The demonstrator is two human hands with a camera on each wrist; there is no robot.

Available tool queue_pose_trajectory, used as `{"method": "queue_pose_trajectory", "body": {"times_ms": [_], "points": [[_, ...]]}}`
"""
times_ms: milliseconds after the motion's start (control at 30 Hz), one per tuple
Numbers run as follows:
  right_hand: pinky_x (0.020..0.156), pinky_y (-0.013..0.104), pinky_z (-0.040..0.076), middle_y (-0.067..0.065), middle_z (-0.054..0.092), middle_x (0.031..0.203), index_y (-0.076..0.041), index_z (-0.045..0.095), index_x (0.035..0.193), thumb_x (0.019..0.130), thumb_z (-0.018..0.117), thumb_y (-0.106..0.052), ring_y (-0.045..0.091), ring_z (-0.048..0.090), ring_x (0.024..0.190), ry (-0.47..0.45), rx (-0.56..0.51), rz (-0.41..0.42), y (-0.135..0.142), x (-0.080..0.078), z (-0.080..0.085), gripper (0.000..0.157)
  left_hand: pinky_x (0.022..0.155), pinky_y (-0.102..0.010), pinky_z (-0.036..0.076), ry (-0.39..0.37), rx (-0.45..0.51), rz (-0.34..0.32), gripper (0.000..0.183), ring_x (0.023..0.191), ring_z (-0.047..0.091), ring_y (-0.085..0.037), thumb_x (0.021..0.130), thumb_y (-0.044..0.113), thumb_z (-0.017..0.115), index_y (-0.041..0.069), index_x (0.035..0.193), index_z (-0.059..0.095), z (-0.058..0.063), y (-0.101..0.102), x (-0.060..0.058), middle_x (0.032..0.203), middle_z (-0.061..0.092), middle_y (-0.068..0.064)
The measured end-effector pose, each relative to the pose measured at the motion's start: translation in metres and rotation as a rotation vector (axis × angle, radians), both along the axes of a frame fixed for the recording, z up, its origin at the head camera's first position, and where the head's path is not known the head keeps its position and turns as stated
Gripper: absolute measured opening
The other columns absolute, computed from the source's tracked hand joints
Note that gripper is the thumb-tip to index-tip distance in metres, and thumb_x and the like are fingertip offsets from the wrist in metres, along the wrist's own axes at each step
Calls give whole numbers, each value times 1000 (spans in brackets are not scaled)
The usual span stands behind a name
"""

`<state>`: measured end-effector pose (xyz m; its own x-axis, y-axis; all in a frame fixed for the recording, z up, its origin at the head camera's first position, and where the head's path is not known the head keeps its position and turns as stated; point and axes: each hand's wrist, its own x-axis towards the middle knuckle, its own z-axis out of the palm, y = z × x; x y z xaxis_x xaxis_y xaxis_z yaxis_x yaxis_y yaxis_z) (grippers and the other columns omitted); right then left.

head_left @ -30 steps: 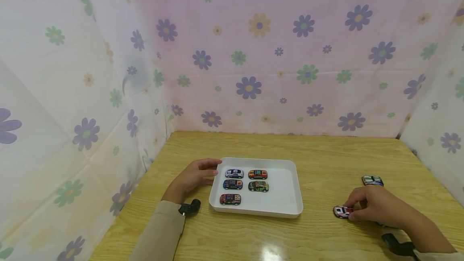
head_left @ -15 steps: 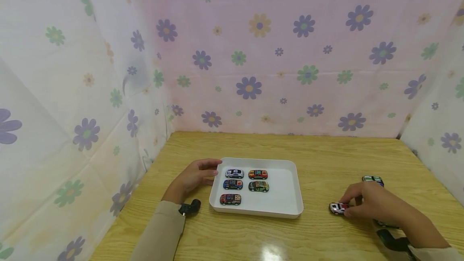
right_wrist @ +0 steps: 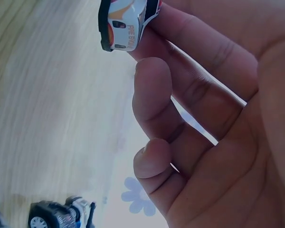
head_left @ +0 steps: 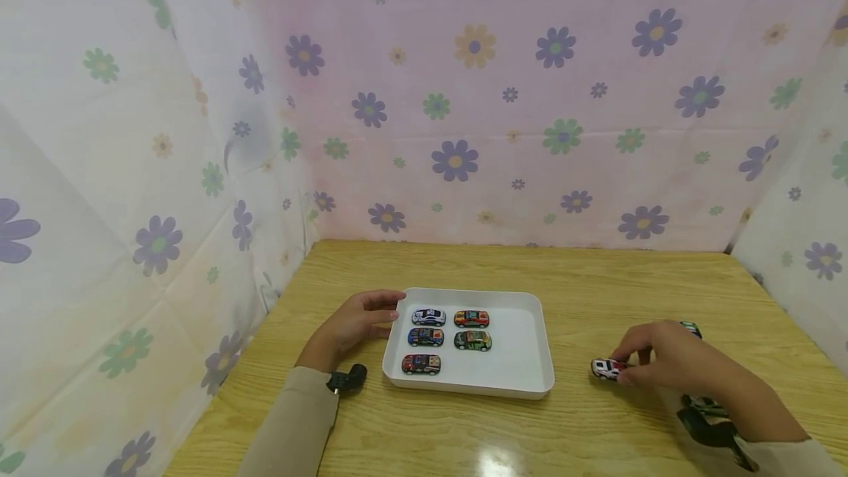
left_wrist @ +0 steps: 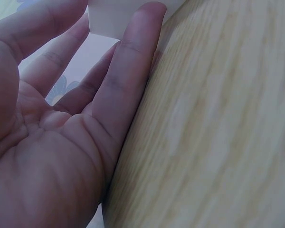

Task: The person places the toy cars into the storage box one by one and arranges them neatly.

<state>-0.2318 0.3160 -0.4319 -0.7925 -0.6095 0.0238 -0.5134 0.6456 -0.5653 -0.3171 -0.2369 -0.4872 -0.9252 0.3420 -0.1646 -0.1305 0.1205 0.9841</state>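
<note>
Right hand (head_left: pixel 689 370): fingers pinch white-and-red toy car (head_left: pixel 606 369) at their tips; car sits nearer white tray (head_left: pixel 517 363) than earlier. Left hand (head_left: pixel 351 324): fingers spread at tray's left wall.

White-red car (head_left: pixel 603 368) partly covered (by right hand (head_left: pixel 676 361)).

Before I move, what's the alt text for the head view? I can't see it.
The right hand pinches a white-and-red toy car to the right of a white tray on a wooden table. The left hand is at the tray's left rim. Five toy cars sit in the tray; two more cars are partly hidden by the right hand and wrist.
</note>
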Motion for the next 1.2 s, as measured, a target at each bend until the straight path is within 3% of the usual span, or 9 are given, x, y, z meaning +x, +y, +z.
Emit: {"method": "queue_pose_trajectory", "body": {"times_ms": [333, 900, 1200], "points": [[60, 23, 52, -16, 72, 100, -32, 80, 105, 89, 80, -44, -2, 59, 78, 27, 12, -7, -14, -2, 9, 20, 94, -45, 62, 0, 4, -3, 44, 126, 63, -28, 99, 9, 69, 13, 143, 62, 0, 0, -1, 149, 57, -10], [63, 23, 52, -20, 71, 97, -36, 80, 102, 89, 81, -42, -1, 60, 82, 107, -7, 24, -40, -8, 19, 14, 95, -45, 61, -2, -17, -8, 58, 128, 62, -29, 95, 17, 76, 23, 149, 56, -1, -4, -2, 152, 53, -9], [71, 31, 58, -21, 70, 96, -35, 80, 104, 91, 80, -38, -3, 63, 81, 160, -16, 67, -55, -13, 20, 13, 95, -45, 61, -12, -4, -9, 57, 128, 61, -28, 97, 14, 74, 21, 150, 55, -2, -3, -3, 153, 51, -10]]}}
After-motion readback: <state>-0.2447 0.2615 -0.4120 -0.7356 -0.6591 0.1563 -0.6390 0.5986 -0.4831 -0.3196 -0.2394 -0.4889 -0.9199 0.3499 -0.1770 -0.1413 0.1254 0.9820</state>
